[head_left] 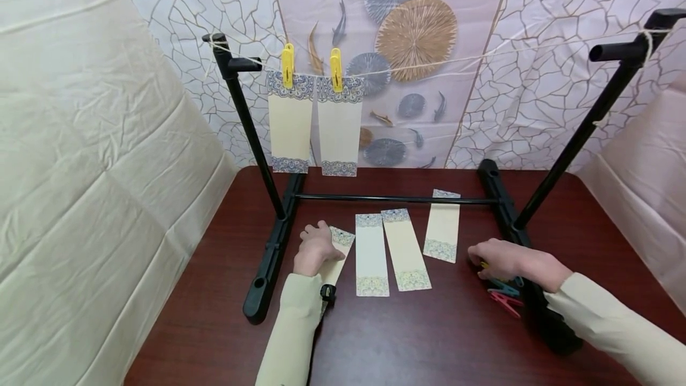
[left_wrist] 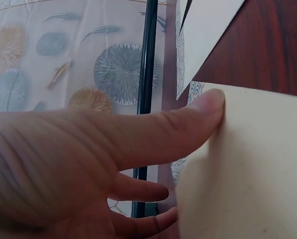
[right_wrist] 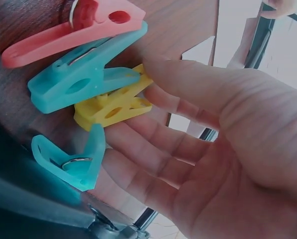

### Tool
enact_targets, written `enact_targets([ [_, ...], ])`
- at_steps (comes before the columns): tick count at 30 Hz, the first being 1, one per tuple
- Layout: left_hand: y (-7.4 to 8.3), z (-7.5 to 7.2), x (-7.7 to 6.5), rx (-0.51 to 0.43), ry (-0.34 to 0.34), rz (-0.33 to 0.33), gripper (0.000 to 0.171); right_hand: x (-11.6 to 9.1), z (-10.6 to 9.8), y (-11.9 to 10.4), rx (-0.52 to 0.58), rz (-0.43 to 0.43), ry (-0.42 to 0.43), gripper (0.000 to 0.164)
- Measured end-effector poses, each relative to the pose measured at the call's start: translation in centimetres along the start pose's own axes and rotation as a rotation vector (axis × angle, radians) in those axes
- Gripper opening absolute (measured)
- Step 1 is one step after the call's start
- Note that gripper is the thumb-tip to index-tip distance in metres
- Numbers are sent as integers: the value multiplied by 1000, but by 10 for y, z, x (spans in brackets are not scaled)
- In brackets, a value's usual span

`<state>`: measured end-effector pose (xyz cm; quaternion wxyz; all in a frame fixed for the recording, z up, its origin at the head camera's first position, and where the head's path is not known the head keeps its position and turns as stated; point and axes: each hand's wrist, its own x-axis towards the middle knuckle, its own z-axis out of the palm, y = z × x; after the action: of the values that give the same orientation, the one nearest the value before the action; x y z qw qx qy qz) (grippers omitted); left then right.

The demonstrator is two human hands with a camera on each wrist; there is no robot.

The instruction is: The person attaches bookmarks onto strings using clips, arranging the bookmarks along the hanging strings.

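Note:
My left hand (head_left: 315, 249) is at a cream paper bookmark (head_left: 332, 267) with a patterned end. In the left wrist view the thumb (left_wrist: 208, 104) presses on the bookmark's face near one edge. Other fingers reach the opposite side, where the bookmark partly hides them. My right hand (head_left: 498, 260) holds a yellow clothespin (right_wrist: 111, 107) by its handle end, between thumb and fingers. Close beside it on the table lie two teal clothespins (right_wrist: 69, 82) and a red clothespin (right_wrist: 74, 32). A white bookmark (head_left: 371, 255) and another cream bookmark (head_left: 407, 249) lie between the hands.
A black stand (head_left: 257, 136) carries a string (head_left: 429, 64) across its top. Two bookmarks (head_left: 291, 127) hang there at the left under yellow clothespins (head_left: 287, 65). Another bookmark (head_left: 443, 228) lies below the stand's low crossbar (head_left: 375, 198). The right foot (head_left: 546, 326) is near the clothespins.

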<state>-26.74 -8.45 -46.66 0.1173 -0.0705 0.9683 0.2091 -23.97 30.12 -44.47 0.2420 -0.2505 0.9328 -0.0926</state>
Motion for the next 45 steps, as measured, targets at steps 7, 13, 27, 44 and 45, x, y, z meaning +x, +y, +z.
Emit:
enact_targets([
  [7, -4, -5, 2, -44, -8, 34, 70, 1, -2, -1, -30, -49, 60, 16],
  [13, -5, -10, 3, -111, 45, 116, 46, 6, -11, -4, -18, -84, 126, 14],
  [27, 10, -25, 3, -177, 73, 227, 39, 17, -34, -26, -74, -159, 351, 20],
  [44, 38, -38, -22, -319, 199, 428, 35, 13, -80, -48, -43, -155, 518, 11],
  [45, 40, -39, -23, -328, 208, 432, 34, 13, -84, -50, -45, -162, 532, 11],
])
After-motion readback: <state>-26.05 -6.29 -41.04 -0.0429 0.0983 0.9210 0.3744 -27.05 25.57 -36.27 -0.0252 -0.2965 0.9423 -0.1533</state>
